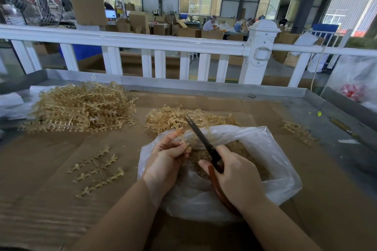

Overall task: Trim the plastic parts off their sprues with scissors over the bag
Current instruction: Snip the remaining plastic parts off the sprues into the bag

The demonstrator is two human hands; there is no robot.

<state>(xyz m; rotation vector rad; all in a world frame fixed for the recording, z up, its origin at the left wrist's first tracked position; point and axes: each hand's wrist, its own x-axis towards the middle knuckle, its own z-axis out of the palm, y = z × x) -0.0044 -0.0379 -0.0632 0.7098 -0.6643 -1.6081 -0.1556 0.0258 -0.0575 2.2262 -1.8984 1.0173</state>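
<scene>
My left hand pinches a thin amber sprue that sticks up and away over the open clear plastic bag. My right hand grips the red-brown handles of the scissors, whose dark blades point up-left and cross beside the sprue. Small amber cut parts fill the bag beneath both hands. The lower handle loop is partly hidden under my right wrist.
A big heap of amber sprues lies at the back left and a smaller heap just behind the bag. One loose sprue lies left of my hand, another sprue at the right. A white railing borders the table's raised metal rim.
</scene>
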